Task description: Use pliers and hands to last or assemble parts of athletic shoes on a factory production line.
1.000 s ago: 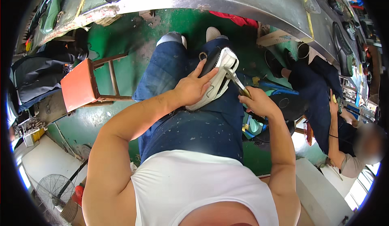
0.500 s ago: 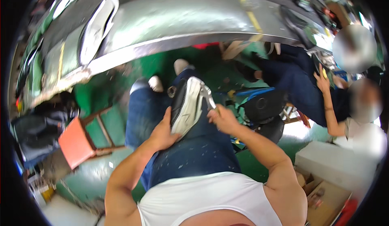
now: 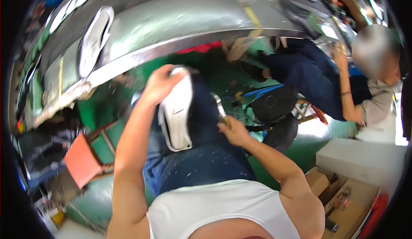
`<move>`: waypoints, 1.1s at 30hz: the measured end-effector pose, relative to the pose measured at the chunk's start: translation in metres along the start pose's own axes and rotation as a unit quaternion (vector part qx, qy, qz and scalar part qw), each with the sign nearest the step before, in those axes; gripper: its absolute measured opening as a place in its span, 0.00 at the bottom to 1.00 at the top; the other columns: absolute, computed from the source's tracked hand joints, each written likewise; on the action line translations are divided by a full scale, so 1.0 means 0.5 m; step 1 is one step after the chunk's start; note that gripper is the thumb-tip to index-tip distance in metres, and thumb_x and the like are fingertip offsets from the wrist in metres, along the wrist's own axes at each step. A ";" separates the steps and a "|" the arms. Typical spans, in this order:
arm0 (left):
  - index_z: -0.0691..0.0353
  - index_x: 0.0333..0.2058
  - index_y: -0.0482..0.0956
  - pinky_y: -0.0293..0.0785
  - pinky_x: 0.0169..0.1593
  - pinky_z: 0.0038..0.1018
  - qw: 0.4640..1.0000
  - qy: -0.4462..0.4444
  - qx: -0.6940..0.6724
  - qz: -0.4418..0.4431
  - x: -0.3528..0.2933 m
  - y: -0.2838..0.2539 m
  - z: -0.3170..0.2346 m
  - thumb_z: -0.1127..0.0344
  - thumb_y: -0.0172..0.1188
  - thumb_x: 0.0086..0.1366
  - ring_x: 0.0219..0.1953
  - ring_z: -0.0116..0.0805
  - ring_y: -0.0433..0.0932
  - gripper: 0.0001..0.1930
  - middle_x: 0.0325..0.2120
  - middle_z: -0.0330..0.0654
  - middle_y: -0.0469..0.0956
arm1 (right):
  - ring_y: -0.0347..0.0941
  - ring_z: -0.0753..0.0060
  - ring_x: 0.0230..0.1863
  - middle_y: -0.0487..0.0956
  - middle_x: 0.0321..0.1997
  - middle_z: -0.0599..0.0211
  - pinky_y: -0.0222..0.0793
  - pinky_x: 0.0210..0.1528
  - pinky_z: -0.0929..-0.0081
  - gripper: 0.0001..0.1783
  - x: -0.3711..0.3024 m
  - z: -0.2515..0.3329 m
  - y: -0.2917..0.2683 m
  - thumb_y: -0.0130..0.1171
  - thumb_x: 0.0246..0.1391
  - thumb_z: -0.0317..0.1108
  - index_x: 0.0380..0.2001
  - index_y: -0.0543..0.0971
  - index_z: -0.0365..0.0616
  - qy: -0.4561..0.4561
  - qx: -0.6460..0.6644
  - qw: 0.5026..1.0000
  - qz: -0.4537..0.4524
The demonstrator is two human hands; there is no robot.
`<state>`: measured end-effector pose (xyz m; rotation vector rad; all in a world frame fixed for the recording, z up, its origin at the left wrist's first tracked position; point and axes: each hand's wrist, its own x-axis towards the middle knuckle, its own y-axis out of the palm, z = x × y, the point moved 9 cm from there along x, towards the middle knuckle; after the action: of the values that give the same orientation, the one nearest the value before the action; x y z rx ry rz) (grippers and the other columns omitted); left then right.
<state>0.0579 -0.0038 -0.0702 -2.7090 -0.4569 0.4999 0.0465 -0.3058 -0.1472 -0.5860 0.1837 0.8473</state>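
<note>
My left hand (image 3: 162, 85) is closed around the far end of a white shoe (image 3: 177, 110). The shoe lies lengthwise over my blue-trousered thighs, with a pale face up and a dark, toothed-looking line along its right edge. To the right of the shoe and apart from it, my right hand (image 3: 235, 131) grips a slim metal hand tool (image 3: 220, 106). The tool's shiny head points away from me; its exact kind is unclear. My left fingers partly cover the shoe's far end.
Ahead runs a metal-edged workbench (image 3: 171, 20) with another white shoe piece (image 3: 95, 42) and more at far left. An orange-seated stool (image 3: 81, 161) stands left, a black bag (image 3: 274, 108) right. A co-worker (image 3: 343, 80) sits at right. Cardboard boxes (image 3: 347, 200) are lower right.
The shoe has been turned so its pale face points up, and my left hand has shifted from its near side to its far end. The tool has come away from the shoe.
</note>
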 end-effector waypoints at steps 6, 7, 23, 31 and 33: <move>0.67 0.59 0.73 0.76 0.51 0.29 0.988 -0.063 -0.128 0.055 -0.155 0.119 0.216 0.65 0.68 0.60 0.44 0.34 0.81 0.29 0.45 0.47 0.82 | 0.76 0.44 0.50 0.80 0.46 0.48 0.70 0.54 0.58 0.25 0.001 0.094 -0.004 0.57 0.60 0.36 0.59 0.71 0.39 -0.042 -0.091 0.985 0.140; 0.66 0.51 0.79 0.76 0.44 0.27 0.993 -0.084 -0.082 0.019 -0.180 0.103 0.224 0.67 0.63 0.66 0.37 0.24 0.79 0.17 0.36 0.38 0.83 | 0.76 0.44 0.50 0.80 0.46 0.48 0.70 0.54 0.58 0.25 0.010 0.098 0.007 0.57 0.60 0.36 0.59 0.71 0.39 -0.041 -0.087 0.984 0.152; 0.63 0.60 0.72 0.68 0.61 0.32 0.791 -0.175 -0.586 -0.036 -0.193 0.200 0.305 0.52 0.45 0.77 0.55 0.35 0.74 0.24 0.53 0.42 0.77 | 0.78 0.42 0.42 0.81 0.38 0.42 0.72 0.45 0.53 0.18 0.145 0.238 0.056 0.55 0.62 0.42 0.36 0.77 0.33 -0.033 -0.366 0.859 0.357; 0.56 0.73 0.50 0.61 0.67 0.30 0.909 -0.088 -0.405 0.046 -0.157 0.173 0.261 0.52 0.55 0.73 0.64 0.33 0.65 0.37 0.64 0.43 0.66 | 0.78 0.42 0.38 0.81 0.33 0.46 0.73 0.43 0.56 0.19 0.087 0.090 0.119 0.60 0.58 0.43 0.42 0.77 0.37 -0.034 -0.057 0.993 0.098; 0.56 0.73 0.49 0.60 0.67 0.29 0.917 -0.099 -0.383 0.045 -0.149 0.178 0.250 0.54 0.57 0.72 0.63 0.33 0.65 0.38 0.64 0.46 0.67 | 0.78 0.41 0.37 0.80 0.33 0.46 0.73 0.43 0.57 0.16 0.088 0.079 0.109 0.59 0.59 0.39 0.41 0.77 0.37 0.021 -0.021 0.981 0.191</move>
<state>-0.0355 -0.0761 -0.1938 -3.4574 -0.7049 0.7514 0.0316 -0.2272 -0.1536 -0.6184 0.3248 1.2138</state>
